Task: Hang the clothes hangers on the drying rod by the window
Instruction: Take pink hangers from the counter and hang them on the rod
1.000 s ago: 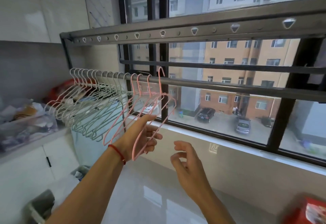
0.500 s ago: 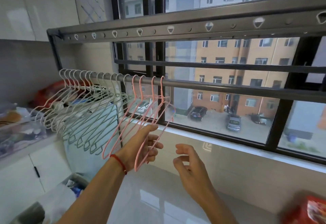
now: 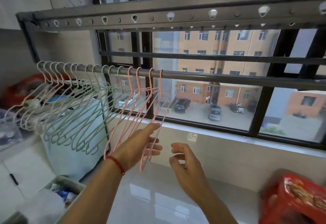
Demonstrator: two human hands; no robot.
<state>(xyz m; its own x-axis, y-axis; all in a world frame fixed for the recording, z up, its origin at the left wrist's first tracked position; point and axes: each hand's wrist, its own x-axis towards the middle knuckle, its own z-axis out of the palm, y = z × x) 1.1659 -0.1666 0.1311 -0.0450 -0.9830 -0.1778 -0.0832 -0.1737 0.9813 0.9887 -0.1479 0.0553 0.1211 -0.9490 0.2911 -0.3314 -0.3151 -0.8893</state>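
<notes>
Left hand (image 3: 139, 146) on pink hangers (image 3: 141, 114), fingers straight, touching not gripping.
Right hand (image 3: 183, 162) loosely curled, holding nothing. Pink, green (image 3: 84, 118), white hangers (image 3: 47, 89) hooked on drying rod (image 3: 211, 78) by window (image 3: 202, 50); glossy white floor (image 3: 158, 197), red package (image 3: 296, 199) right.

We only get part of the red packet (image 3: 292, 200) at about 4 o'clock: it's smeared with blur and cut off by the bottom and right edges, so its print is unreadable to us. The drying rod (image 3: 229, 79) runs out of frame at 3 o'clock. Our left hand (image 3: 139, 146) covers the lower ends of the pink hangers (image 3: 141, 107). The clutter (image 3: 23, 98) at 9 o'clock is too blurry to name.
</notes>
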